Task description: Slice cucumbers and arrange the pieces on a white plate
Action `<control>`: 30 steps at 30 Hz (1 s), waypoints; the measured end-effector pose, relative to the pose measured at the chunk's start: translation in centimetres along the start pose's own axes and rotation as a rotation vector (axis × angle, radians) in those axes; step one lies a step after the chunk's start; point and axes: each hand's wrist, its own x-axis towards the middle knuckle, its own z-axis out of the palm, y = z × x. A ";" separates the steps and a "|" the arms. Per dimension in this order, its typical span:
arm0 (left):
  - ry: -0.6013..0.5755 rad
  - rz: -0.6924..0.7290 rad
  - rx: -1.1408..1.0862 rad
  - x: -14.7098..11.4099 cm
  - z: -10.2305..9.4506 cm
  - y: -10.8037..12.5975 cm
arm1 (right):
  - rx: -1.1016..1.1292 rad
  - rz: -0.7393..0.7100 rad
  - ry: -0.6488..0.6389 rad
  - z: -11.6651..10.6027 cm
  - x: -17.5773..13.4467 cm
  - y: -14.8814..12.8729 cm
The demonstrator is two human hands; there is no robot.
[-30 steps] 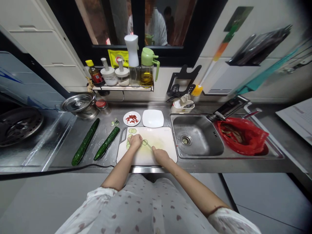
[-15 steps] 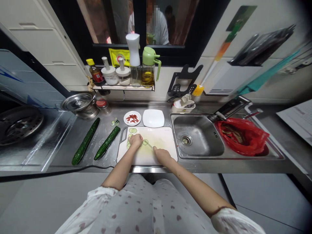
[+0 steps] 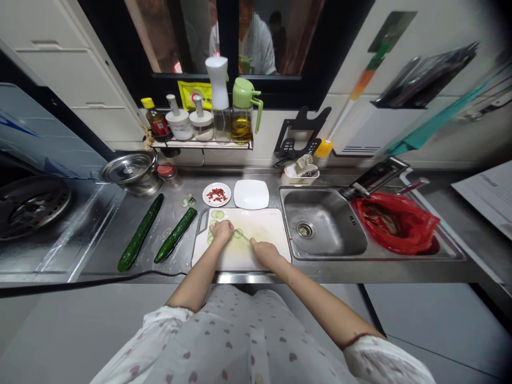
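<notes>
On the white cutting board [image 3: 260, 256], my left hand [image 3: 222, 231] rests closed with its fingers curled down; whatever lies beneath them is hidden. My right hand [image 3: 264, 253] is wrapped round the handle of a knife [image 3: 246, 239], its thin blade pointing left. A pale round cucumber slice [image 3: 238, 233] is at the blade's tip, just right of my left hand. More cucumber slices [image 3: 217, 214] lie along the board's left side, partly covered by that hand. Two whole-looking cucumbers, a long one [image 3: 141, 233] and a shorter one [image 3: 176, 234], lie on the counter left of the board.
Behind the board stand a plate of chopped red pieces [image 3: 224, 201] and a white square plate [image 3: 251, 194]. Cucumber ends [image 3: 189, 201] lie nearby. A sink [image 3: 328, 224] with a red plastic bag [image 3: 400, 224] is on the right. A pot [image 3: 132, 173] and jar [image 3: 170, 175] stand back left.
</notes>
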 end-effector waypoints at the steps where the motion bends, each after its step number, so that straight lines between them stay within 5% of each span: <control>1: 0.000 0.002 0.003 0.0 0.0 0.0 | 0.000 0.000 -0.002 0.0 0.0 0.1; 16: 0.141 0.091 0.000 -2.2 1.6 -0.5 | 0.100 0.019 -0.008 1.9 -2.7 2.4; 23: 0.163 0.154 0.051 -3.3 2.1 0.0 | 0.218 0.331 0.100 1.6 -1.0 4.1; 30: 0.122 0.098 -0.009 -3.1 1.6 0.4 | 0.271 0.404 0.106 1.5 0.5 4.2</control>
